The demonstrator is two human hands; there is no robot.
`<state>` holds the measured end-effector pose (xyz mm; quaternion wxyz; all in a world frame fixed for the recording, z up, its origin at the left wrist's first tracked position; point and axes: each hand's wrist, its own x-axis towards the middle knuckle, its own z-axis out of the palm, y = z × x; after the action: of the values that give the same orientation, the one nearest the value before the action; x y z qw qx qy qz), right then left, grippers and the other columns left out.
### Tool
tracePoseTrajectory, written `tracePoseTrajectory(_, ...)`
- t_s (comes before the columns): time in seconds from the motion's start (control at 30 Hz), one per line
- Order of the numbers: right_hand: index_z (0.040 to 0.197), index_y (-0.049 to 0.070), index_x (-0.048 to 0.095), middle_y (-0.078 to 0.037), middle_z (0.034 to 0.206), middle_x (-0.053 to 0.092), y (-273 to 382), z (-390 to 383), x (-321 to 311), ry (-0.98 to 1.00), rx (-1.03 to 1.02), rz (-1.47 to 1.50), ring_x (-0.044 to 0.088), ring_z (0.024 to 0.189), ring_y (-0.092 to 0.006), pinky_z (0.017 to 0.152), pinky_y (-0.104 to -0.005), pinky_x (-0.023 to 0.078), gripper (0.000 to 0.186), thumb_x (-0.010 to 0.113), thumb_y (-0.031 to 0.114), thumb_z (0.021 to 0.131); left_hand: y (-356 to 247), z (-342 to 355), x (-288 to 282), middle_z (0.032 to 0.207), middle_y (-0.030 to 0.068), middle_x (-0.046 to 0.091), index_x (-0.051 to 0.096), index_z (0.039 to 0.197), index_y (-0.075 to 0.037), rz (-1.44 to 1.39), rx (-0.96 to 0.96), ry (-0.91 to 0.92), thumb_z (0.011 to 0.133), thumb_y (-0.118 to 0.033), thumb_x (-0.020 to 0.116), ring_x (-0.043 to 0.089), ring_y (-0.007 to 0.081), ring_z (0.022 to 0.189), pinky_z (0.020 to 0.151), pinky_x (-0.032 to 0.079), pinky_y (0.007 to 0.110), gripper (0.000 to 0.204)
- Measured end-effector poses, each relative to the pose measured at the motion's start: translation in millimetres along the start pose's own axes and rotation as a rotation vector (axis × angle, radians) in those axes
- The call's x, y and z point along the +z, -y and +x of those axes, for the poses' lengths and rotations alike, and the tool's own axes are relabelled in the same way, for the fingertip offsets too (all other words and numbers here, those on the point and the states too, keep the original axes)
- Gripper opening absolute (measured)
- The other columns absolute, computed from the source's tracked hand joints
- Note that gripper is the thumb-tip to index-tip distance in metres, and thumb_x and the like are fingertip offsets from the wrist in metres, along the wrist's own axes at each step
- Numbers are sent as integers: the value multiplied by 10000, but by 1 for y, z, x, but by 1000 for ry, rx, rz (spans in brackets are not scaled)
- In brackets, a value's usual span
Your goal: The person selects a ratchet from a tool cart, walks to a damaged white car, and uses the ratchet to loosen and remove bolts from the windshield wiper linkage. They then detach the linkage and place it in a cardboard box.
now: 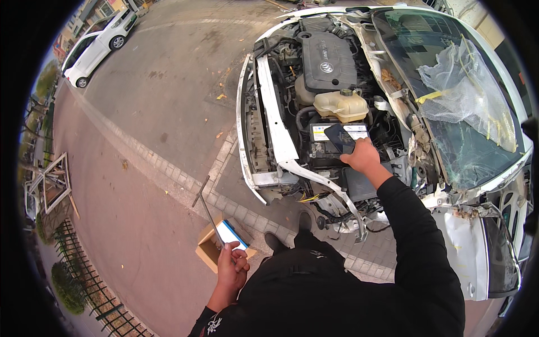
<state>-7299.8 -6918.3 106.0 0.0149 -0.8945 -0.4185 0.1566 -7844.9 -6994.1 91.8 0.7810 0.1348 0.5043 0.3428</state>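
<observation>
The left grip [232, 271] is curled low while the right grip [365, 157] pinches, its black-sleeved arm [416, 230] extended forward.

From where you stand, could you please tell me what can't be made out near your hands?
Head view:
Battery label: partly covered by the phone in the right hand.
Metal bar, near end: hidden by the left hand.
Box, inside: partly blocked by a blue-and-white item.
Left sleeve: cut off by the lower edge.
</observation>
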Motion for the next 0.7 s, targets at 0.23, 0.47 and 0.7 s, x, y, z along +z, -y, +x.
tracePoseTrajectory(0.23, 1463, -43, 588, -212, 1510, 538, -13, 60, 39, 186, 94, -122, 720, 1257, -370, 1042, -468, 612, 906, 839, 585, 860, 8, -7, 43, 767, 37, 641, 604, 1247, -94, 295, -26, -73, 1170, -435, 489, 357, 99, 461, 500, 416, 321, 369)
tracePoseTrajectory(0.47, 1398, -16, 650, -209, 1448, 628, -35, 41, 56, 56, 55, -26, 713, 1269, -366, 1010, -475, 609, 779, 759, 624, 967, 7, -7, 61, 707, 23, 573, 653, 1188, -39, 426, 86, -29, 1110, -263, 633, 427, 96, 515, 517, 408, 295, 238)
tracePoseTrajectory(0.7, 1253, -17, 729, -46, 933, 737, -77, -94, 4, 271, -7, 983, 584, 626, -110, 595, -275, 482, 472, 664, 429, 1110, -13, 19, 68, 758, -33, 590, 704, 1072, -33, 878, 227, 373, 1080, -201, 722, 507, 72, 680, 628, 426, 273, 169)
